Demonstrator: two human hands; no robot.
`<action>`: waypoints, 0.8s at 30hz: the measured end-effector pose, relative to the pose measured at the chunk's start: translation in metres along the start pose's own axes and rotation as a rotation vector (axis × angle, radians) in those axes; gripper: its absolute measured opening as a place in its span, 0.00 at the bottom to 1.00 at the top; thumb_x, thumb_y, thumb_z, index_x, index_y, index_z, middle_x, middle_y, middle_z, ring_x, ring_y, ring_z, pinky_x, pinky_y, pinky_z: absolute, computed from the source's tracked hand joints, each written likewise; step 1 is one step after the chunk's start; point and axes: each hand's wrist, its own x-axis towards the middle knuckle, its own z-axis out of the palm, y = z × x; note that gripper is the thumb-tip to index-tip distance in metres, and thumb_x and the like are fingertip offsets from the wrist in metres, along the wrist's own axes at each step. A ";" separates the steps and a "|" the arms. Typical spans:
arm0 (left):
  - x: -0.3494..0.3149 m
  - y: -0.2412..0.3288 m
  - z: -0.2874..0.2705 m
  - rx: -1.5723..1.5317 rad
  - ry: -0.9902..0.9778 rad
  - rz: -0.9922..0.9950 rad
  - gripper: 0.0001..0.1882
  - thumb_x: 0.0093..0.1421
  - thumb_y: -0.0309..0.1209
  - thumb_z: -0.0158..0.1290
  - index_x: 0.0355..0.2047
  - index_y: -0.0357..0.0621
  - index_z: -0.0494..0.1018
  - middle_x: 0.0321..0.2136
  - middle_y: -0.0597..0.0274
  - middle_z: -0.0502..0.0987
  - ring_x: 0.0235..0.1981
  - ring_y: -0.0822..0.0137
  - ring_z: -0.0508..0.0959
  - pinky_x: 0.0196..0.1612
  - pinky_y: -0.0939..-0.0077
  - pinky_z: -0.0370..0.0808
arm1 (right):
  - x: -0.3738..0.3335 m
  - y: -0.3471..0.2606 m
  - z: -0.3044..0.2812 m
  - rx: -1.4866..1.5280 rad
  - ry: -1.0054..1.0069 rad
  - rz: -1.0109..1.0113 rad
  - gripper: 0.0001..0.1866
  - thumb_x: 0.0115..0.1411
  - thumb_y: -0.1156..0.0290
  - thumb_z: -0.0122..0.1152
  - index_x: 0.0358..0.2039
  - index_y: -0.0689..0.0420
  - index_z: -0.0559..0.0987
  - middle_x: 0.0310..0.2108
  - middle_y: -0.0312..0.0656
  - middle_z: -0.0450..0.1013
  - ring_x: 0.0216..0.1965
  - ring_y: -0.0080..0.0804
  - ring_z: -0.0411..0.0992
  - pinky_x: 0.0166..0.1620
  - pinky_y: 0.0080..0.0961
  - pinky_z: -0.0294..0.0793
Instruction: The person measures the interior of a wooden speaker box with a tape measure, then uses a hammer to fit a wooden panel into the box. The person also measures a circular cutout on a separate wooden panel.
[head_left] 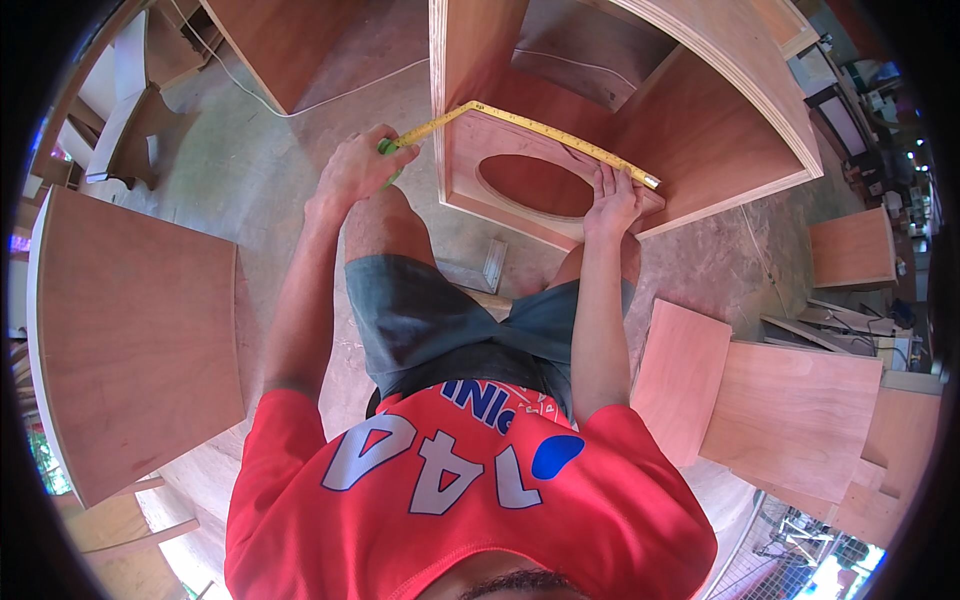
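Observation:
My left hand [362, 170] is closed round a green tape measure [390, 148] above my left knee. Its yellow blade [540, 128] runs out to the right, bends near the box's left side, and slants across the opening. The blade lies along the upper edge of a plywood panel [465, 160] with a large oval hole. My right hand [613, 205] is at that panel's right end, its fingers stretched out and their tips touching the blade close to its free end. The panel sits at the near side of an open plywood box [755, 110] with a curved edge.
Large plywood panels stand at the left [140, 340] and far left [270, 45]. Flat boards [790, 410] lie to the right, with a wooden box [853, 248] beyond. A thin cable [240, 85] crosses the concrete floor. A small metal-edged piece [490, 265] lies between my knees.

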 end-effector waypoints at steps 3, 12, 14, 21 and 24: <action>0.000 0.000 -0.001 -0.018 -0.021 -0.003 0.28 0.60 0.56 0.55 0.50 0.49 0.78 0.37 0.54 0.83 0.44 0.55 0.82 0.50 0.61 0.76 | 0.000 0.000 0.000 0.004 0.001 0.002 0.08 0.68 0.70 0.57 0.45 0.51 0.70 0.46 0.39 0.74 0.48 0.36 0.76 0.56 0.36 0.75; 0.000 0.000 -0.001 -0.017 -0.029 -0.012 0.28 0.60 0.55 0.55 0.50 0.49 0.78 0.36 0.54 0.83 0.44 0.56 0.82 0.50 0.62 0.76 | 0.000 0.000 0.000 -0.001 0.001 -0.002 0.08 0.68 0.70 0.58 0.45 0.51 0.70 0.45 0.38 0.75 0.48 0.35 0.77 0.55 0.35 0.75; 0.001 -0.001 0.000 -0.017 -0.026 -0.006 0.28 0.60 0.55 0.55 0.50 0.49 0.78 0.36 0.54 0.83 0.44 0.56 0.82 0.50 0.62 0.76 | -0.001 0.000 0.001 0.012 -0.004 -0.004 0.08 0.68 0.70 0.58 0.45 0.51 0.71 0.45 0.38 0.76 0.48 0.35 0.77 0.55 0.35 0.75; 0.002 -0.004 0.002 -0.007 -0.015 0.003 0.28 0.60 0.56 0.55 0.50 0.49 0.78 0.36 0.54 0.84 0.44 0.55 0.82 0.50 0.61 0.76 | -0.001 0.000 0.001 -0.004 -0.005 -0.009 0.07 0.69 0.69 0.58 0.45 0.51 0.71 0.45 0.38 0.76 0.48 0.35 0.77 0.55 0.34 0.75; 0.003 -0.004 0.002 -0.010 -0.028 -0.001 0.28 0.60 0.56 0.55 0.50 0.49 0.78 0.36 0.54 0.84 0.44 0.54 0.82 0.50 0.61 0.76 | -0.001 0.000 0.000 0.001 -0.010 -0.007 0.07 0.69 0.69 0.57 0.45 0.51 0.71 0.45 0.38 0.76 0.48 0.34 0.77 0.55 0.34 0.75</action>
